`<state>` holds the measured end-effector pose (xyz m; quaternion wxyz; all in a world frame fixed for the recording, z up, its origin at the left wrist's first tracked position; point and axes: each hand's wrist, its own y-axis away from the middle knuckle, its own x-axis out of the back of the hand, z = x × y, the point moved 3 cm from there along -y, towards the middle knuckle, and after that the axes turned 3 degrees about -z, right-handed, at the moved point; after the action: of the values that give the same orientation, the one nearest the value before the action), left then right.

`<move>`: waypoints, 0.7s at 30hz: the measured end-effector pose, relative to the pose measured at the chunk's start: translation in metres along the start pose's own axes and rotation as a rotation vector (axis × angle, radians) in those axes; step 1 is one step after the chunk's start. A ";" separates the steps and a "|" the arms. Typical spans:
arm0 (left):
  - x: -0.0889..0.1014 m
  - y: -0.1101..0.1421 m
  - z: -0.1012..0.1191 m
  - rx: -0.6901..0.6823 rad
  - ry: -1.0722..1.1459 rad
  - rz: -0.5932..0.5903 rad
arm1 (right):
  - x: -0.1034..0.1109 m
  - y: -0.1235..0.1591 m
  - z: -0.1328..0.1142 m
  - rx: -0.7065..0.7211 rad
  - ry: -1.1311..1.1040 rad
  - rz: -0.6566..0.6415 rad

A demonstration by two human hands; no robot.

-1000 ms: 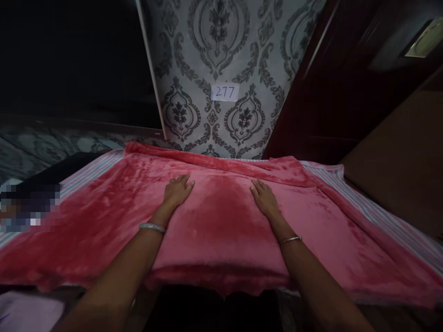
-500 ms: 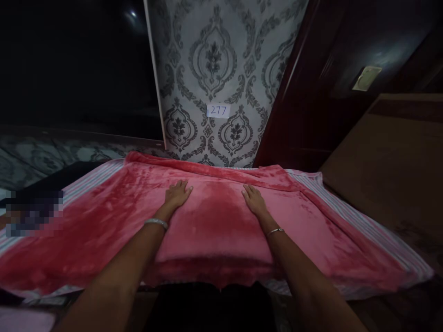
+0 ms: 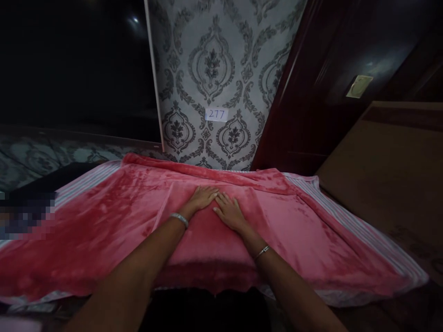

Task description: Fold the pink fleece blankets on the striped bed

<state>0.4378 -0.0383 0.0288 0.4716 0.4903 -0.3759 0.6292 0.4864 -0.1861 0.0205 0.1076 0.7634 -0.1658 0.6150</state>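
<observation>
A red plush blanket (image 3: 104,216) lies spread over a surface, with a raised fold along its far edge. My left hand (image 3: 203,197) rests flat on the middle of it, fingers pointing right and holding nothing. Beside it my right hand (image 3: 229,211) also lies flat, fingers stretched toward the far left. The fingertips of both hands meet or nearly meet. Beneath the blanket, a striped cloth (image 3: 360,226) shows at the left and right sides.
Behind stands a patterned wall (image 3: 238,92) bearing a paper label (image 3: 216,114) that reads 277. A large dark screen (image 3: 76,69) is at the left. On the right are a dark red door (image 3: 311,101) and a big cardboard box (image 3: 391,161).
Both hands have slid inward across the blanket, from well apart to touching or nearly so at the middle. The nap under them looks darker between faint lines.
</observation>
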 end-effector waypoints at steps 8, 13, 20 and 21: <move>-0.013 -0.004 -0.009 0.006 0.015 0.007 | -0.001 0.012 0.001 0.105 -0.070 -0.075; -0.013 -0.004 -0.008 -0.008 0.001 0.025 | 0.002 0.070 -0.015 0.291 -0.165 -0.206; -0.007 0.000 -0.005 0.000 -0.001 0.013 | 0.008 0.148 -0.024 0.383 -0.253 -0.195; -0.004 0.000 -0.003 0.000 -0.001 0.006 | 0.014 0.148 -0.019 0.380 -0.278 -0.164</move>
<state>0.4374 -0.0366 0.0239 0.4697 0.4895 -0.3775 0.6303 0.4150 -0.3169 0.0323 -0.0123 0.8582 0.0021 0.5132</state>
